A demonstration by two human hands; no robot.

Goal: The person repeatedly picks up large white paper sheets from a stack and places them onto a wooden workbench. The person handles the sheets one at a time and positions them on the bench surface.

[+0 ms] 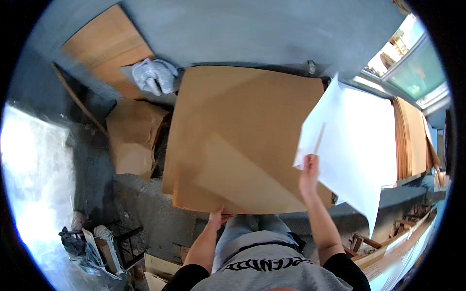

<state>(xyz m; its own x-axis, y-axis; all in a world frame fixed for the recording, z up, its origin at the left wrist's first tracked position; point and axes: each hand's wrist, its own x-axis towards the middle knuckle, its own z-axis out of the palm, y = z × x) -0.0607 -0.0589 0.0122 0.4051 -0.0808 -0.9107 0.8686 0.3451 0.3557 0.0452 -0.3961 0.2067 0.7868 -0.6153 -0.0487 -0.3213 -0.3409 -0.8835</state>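
A large brown cardboard sheet [242, 140] lies in front of me, with another brown edge showing under its front left corner. My left hand [219, 217] is closed on its near edge, thumb uppermost and fingers partly hidden. Over the right side of the brown sheet, my right hand [309, 174] is closed around a thin wooden stick [320, 136] that points away from me. Beside that hand is a large white sheet [359, 131], its left side lifted and curled and its near corner hanging down. Whether my right fingers also pinch the white sheet I cannot tell.
A stack of brown sheets [410, 138] stands at the far right, near a window [412, 72]. To the left are a brown cardboard box [133, 138], a leaning wooden board [107, 41] and a grey-white cloth [154, 75]. White panels [403, 254] lie at the lower right.
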